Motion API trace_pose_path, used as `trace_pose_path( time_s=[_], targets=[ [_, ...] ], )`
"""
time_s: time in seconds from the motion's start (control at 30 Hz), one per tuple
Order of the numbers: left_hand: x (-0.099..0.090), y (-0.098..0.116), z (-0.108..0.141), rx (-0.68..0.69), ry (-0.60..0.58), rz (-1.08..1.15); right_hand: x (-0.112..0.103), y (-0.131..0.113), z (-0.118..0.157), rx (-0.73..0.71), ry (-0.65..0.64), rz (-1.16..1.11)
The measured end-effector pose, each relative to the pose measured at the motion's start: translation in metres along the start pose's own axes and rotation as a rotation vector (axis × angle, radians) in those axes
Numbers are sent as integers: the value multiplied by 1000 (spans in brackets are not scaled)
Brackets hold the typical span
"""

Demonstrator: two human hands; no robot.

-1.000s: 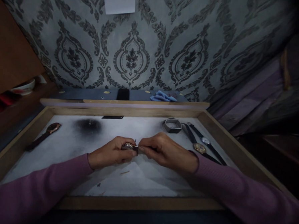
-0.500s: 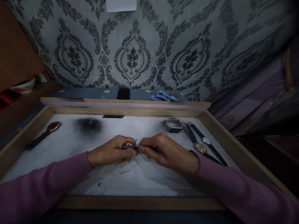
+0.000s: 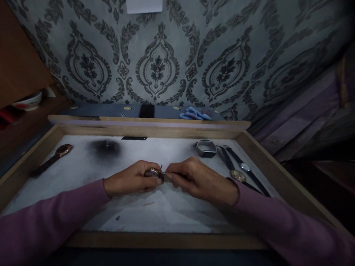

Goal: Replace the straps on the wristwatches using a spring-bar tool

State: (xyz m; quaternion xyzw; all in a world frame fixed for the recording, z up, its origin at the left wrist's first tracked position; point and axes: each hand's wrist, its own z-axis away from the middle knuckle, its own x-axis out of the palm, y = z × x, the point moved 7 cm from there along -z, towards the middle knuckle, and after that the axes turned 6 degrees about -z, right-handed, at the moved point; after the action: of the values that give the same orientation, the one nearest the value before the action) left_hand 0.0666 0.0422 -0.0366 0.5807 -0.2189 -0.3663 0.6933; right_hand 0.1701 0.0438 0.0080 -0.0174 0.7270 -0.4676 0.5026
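Observation:
My left hand is closed around a round watch case, gripping its rim between thumb and fingers above the white board. No full strap shows on the case; a short dark pin-like bit sticks up at its right side. Opposite it, my right hand pinches a thin metal-bladed tool, its tip against the right edge of the watch case. Most of the tool's handle is hidden in my fingers, so its exact kind cannot be made out.
A wooden-framed tray surrounds the work. At right lie a silver metal-band watch, a gold-faced watch and a white-faced watch. A brown-strap watch lies at left. Behind the frame sits a blue cloth.
The tool's blade has turned in my right hand: it showed a wider dark side before and looks thin now. The watch case stays in my left hand, almost unmoved.

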Motion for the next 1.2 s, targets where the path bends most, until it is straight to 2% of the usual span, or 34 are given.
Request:
trace_pose_path(
  time_s=[0.37,0.73,1.2],
  targets=[
    [0,-1,0,-23,5,87,1,3,0,12,0,2],
    [0,-2,0,-18,45,29,1,2,0,15,2,6],
    [1,-1,-1,4,33,-10,2,4,-1,-9,19,-45]
  ],
)
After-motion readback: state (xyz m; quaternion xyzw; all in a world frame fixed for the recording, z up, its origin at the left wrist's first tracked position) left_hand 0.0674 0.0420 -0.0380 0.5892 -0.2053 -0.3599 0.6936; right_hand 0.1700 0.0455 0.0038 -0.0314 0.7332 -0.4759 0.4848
